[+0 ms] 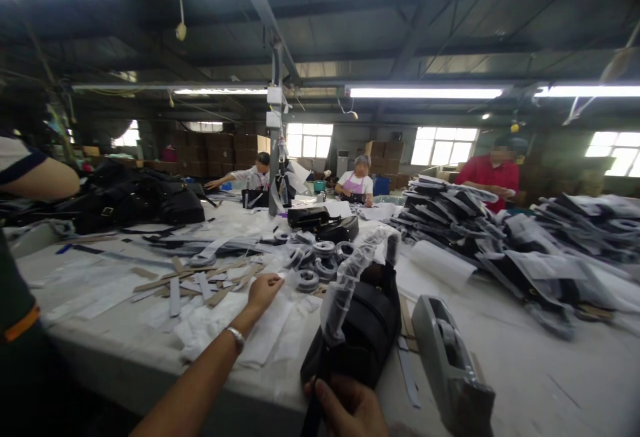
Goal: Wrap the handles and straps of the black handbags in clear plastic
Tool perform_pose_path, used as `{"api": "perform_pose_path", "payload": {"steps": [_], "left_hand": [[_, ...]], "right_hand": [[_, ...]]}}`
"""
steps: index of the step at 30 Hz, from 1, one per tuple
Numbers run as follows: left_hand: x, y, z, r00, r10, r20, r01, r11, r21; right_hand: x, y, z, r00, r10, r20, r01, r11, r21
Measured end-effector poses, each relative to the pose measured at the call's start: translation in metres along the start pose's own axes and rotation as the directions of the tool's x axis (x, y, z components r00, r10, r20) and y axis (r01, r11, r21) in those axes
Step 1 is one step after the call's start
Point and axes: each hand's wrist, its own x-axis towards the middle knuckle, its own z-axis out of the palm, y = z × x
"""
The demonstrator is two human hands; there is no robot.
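Observation:
A black handbag point(373, 317) lies at the table's front edge, its raised handle wrapped in clear plastic point(345, 283). My right hand point(350, 407) is closed on a black strap point(315, 403) at the near end of the bag. My left hand point(265, 292) reaches forward over thin white sheets point(265, 330), its fingers curled together near their far edge. Whether a sheet is between those fingers I cannot make out. Just beyond are several rolled grey-white strips point(325, 267). To the left of that hand are loose cardboard and grey strips point(215, 283).
A grey tape dispenser point(450, 363) stands right of the bag. Stacks of wrapped black bags point(450, 217) fill the right side, and a black bag pile point(135, 197) lies at left. Across the table sit co-workers point(356, 183); a person in red point(493, 173) stands at right.

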Motion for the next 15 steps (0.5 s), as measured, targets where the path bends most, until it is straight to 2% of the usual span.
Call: {"api": "perform_pose_path", "payload": {"steps": [4,8,11,15], "left_hand": [[-0.027,0.013,-0.025,0.999,0.034,-0.031,-0.041,0.956,-0.291],[-0.086,0.021,-0.044,0.999,0.043,0.002,-0.038,0.892,-0.450],[-0.139,0.022,-0.042,0.995,-0.039,0.090,0.084,0.819,-0.568],[-0.188,0.013,-0.018,0.977,-0.163,0.140,0.215,0.759,-0.614]], "right_hand": [[-0.001,-0.008,0.000,0.999,0.016,0.047,-0.016,1.000,-0.011],[-0.003,-0.013,0.002,0.999,0.023,0.048,-0.023,1.000,0.010],[-0.007,-0.016,0.005,0.997,0.056,0.043,-0.058,0.998,0.034],[-0.012,-0.021,0.006,0.994,0.069,0.087,-0.075,0.994,0.075]]}}
